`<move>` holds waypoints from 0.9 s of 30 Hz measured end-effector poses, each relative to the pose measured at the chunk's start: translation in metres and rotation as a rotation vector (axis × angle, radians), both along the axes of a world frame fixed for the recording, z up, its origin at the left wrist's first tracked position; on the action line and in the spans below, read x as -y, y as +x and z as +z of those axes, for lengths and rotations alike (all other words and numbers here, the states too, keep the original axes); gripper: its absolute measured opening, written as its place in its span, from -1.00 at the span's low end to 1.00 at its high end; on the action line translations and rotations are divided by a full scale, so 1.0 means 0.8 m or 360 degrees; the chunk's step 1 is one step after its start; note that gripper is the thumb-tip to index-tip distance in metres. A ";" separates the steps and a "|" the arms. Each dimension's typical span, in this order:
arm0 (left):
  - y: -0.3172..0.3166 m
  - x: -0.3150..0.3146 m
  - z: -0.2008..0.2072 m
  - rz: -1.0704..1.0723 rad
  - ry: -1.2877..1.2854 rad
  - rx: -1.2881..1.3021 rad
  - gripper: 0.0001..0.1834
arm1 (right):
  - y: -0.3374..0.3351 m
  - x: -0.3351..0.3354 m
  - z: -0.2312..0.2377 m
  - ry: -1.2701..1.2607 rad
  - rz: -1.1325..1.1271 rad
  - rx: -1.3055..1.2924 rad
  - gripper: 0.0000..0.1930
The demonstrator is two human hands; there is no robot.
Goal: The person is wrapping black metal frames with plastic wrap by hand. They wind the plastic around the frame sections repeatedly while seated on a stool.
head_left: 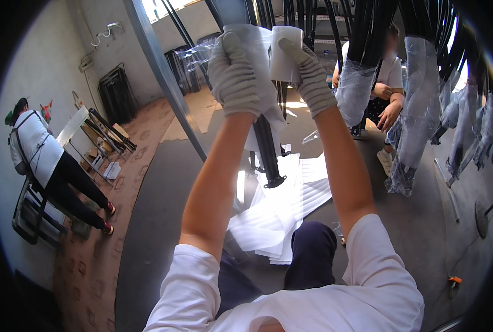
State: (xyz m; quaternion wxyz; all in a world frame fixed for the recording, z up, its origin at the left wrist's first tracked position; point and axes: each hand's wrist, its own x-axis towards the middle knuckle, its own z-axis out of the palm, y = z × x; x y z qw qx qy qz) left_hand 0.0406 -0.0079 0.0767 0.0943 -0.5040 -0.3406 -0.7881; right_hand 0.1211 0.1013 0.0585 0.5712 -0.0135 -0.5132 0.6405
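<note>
Both my arms reach up, in grey knit gloves. My left hand (234, 74) grips a clear plastic wrap (257, 41) pulled around a hanging black metal frame (268, 146). My right hand (311, 74) holds a white foam sheet (286, 52) against the top of the same frame. The frame's lower end with its round flange hangs between my forearms, above a pile of white foam sheets (282, 207) on the floor.
More black frames hang at the right, some in clear plastic wrap (418, 110). A seated person (387, 83) is behind them. At the left another person (42, 155) stands by a stand with black frames (111, 133). A grey steel post (166, 83) rises left of my hands.
</note>
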 end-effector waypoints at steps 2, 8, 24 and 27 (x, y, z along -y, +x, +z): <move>0.002 0.001 -0.001 -0.0007 0.0014 0.0024 -0.65 | -0.004 -0.007 0.003 0.0123 -0.0228 0.0157 -0.50; -0.007 -0.013 0.005 -0.0135 0.0222 0.0174 -0.69 | -0.034 -0.035 0.028 0.0306 -0.0447 0.0212 -0.61; -0.102 -0.073 0.019 -0.0351 -0.1083 0.0377 -0.66 | -0.066 -0.044 0.026 0.0665 0.0847 -0.0137 -0.74; -0.089 -0.049 0.011 -0.1127 -0.0743 0.0429 -0.75 | -0.057 -0.030 0.035 0.0576 0.0715 -0.0073 -0.68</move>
